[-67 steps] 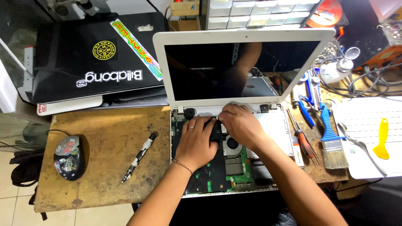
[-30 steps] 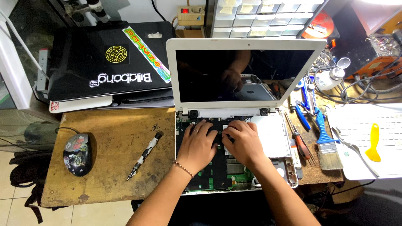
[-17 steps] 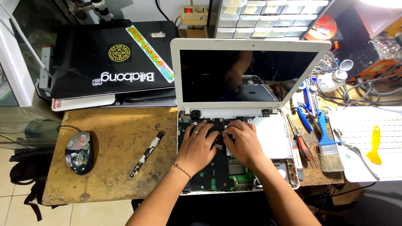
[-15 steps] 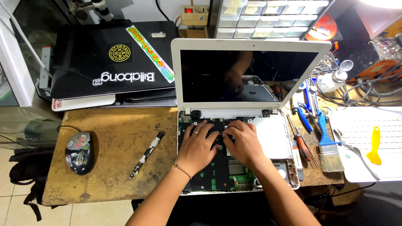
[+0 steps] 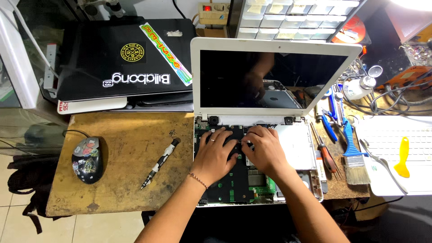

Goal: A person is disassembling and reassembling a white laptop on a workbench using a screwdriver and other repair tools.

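Note:
A white laptop [image 5: 274, 45] stands open with a dark screen; its keyboard cover is off and the black and green circuit board [image 5: 234, 186] lies bare. My left hand [image 5: 213, 155] rests flat on the board near the hinge, fingers spread, a ring on one finger and a bracelet at the wrist. My right hand [image 5: 265, 150] is beside it, fingertips pinched on a small part at the board's upper middle; what it pinches is too small to tell. The two hands touch at the fingertips.
A slim screwdriver pen [image 5: 159, 163] and a stickered mouse [image 5: 87, 159] lie on the worn wooden desk [image 5: 126, 180] to the left. Closed black laptops [image 5: 121, 63] are stacked behind. On the right are a red-handled screwdriver [image 5: 325, 150], blue pliers [image 5: 330, 121], a brush [image 5: 354, 155], a white keyboard cover [image 5: 391, 148] and a yellow pry tool [image 5: 402, 157].
Both hands have slid slightly up toward the hinge and closer together on the board. The camera view has shifted a little; nothing on the desk has moved.

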